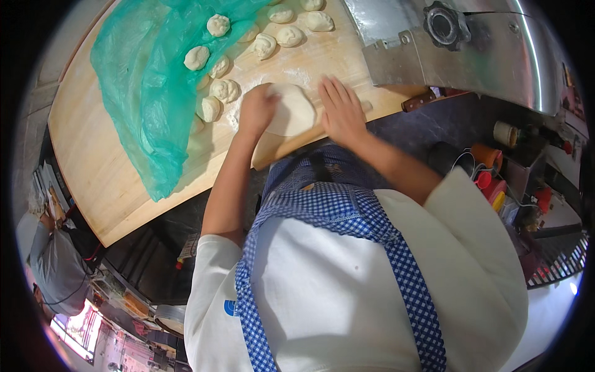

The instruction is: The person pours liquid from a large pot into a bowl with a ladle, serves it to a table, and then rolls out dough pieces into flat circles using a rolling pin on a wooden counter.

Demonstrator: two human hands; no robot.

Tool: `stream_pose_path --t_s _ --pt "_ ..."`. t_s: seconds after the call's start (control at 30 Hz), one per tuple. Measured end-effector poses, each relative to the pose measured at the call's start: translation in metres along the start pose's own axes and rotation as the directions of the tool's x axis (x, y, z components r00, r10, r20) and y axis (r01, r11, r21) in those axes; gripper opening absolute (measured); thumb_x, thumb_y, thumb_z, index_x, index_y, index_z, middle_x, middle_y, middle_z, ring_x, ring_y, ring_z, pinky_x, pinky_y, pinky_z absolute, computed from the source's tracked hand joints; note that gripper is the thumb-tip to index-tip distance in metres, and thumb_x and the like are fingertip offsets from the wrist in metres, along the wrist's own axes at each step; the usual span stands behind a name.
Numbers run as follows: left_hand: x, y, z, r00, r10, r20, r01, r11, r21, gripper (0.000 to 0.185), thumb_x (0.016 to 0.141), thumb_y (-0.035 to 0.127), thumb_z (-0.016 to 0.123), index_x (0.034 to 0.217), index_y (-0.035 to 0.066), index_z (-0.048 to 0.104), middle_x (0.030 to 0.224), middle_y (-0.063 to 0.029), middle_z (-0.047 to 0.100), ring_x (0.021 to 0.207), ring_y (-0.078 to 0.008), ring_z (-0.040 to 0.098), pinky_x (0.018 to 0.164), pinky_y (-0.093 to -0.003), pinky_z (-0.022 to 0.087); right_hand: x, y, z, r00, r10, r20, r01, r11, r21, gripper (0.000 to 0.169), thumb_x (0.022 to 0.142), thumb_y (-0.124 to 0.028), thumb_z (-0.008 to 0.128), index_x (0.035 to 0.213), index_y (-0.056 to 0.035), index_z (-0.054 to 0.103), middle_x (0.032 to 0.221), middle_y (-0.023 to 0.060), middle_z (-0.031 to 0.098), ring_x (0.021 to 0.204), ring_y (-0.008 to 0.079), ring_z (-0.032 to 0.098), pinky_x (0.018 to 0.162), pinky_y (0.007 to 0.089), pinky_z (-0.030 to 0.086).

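A flat round of dough [294, 111] lies on the floured wooden board before me. My left hand [258, 109] is at its left edge, fingers curled and thumb over the dough, slightly blurred. To the right, my right hand [343, 111] lies flat with its fingers stretched out, its palm over a wooden rolling pin [304, 137]. The pin slants along the near side of the dough, close to the board's front edge, and its far end shows past my right hand. Part of the pin is hidden under that hand.
Several dough balls [224, 90] sit beyond the round, some under a green plastic sheet [144, 93]. A metal machine with a black knob [440, 27] stands at the right, near a brown-handled tool [418, 101]. Another person [60, 269] is at far left.
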State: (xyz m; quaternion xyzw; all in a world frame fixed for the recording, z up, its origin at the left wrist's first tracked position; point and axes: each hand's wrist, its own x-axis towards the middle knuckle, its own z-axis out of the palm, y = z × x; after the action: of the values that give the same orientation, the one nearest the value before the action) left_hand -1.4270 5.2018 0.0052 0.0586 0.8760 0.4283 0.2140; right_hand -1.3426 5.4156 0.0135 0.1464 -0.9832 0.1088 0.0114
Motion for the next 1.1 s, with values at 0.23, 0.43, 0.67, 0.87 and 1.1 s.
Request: stream_pose_path --t_s 0.23,0.43,0.67,0.87,1.1 --pt "0.011 0.028 0.005 0.928 0.212 0.305 -0.270 0.950 0.159 0.030 0.070 0.019 0.067 0.093 0.000 0.065 0.087 -0.0230 0.064 0.084 -0.0365 0.061 0.075 -0.0410 0.047 0.081 0.009 0.015 0.991 0.093 -0.094 -0.104 0.988 -0.116 0.061 0.075 -0.021 0.056 0.130 0.0035 0.043 0.138 0.0173 0.041 0.131 0.0303 0.035 0.107 0.0436 0.027" --pt "0.009 -0.012 -0.008 0.981 0.161 0.105 -0.173 0.979 0.112 0.024 0.076 0.017 0.063 0.094 0.001 0.065 0.086 -0.0188 0.065 0.083 -0.0359 0.062 0.073 -0.0414 0.048 -0.002 -0.005 0.002 0.999 0.023 0.026 -0.023 1.000 0.004 0.058 0.077 -0.018 0.054 0.129 0.0032 0.043 0.139 0.0165 0.040 0.131 0.0308 0.034 0.106 0.0448 0.027" --pt "0.013 0.028 -0.006 0.899 0.127 0.420 -0.237 0.946 0.221 0.024 0.070 0.020 0.067 0.084 0.000 0.066 0.086 -0.0215 0.063 0.082 -0.0382 0.061 0.074 -0.0422 0.048 0.080 0.007 0.016 0.992 0.088 -0.095 -0.100 0.987 -0.129 0.055 0.080 -0.020 0.053 0.127 0.0053 0.043 0.138 0.0175 0.040 0.132 0.0289 0.033 0.107 0.0429 0.026" --pt "-0.005 0.006 -0.021 0.980 -0.118 0.160 0.103 0.990 0.101 0.025 0.072 0.022 0.067 0.079 -0.003 0.063 0.074 -0.0230 0.062 0.071 -0.0390 0.061 0.066 -0.0425 0.047 -0.024 -0.008 0.006 0.998 0.062 0.007 -0.062 0.997 -0.042 0.057 0.075 -0.021 0.056 0.125 0.0041 0.048 0.135 0.0188 0.044 0.127 0.0321 0.036 0.102 0.0479 0.026" --pt "-0.014 0.013 0.013 0.995 -0.047 0.085 0.038 0.994 0.099 0.026 0.067 0.022 0.072 0.066 0.000 0.059 0.073 -0.0216 0.061 0.072 -0.0376 0.060 0.065 -0.0449 0.046 0.071 0.003 0.023 0.985 0.128 -0.118 -0.137 0.987 -0.078 0.058 0.077 -0.017 0.055 0.129 0.0043 0.044 0.135 0.0211 0.043 0.127 0.0347 0.038 0.105 0.0462 0.028"
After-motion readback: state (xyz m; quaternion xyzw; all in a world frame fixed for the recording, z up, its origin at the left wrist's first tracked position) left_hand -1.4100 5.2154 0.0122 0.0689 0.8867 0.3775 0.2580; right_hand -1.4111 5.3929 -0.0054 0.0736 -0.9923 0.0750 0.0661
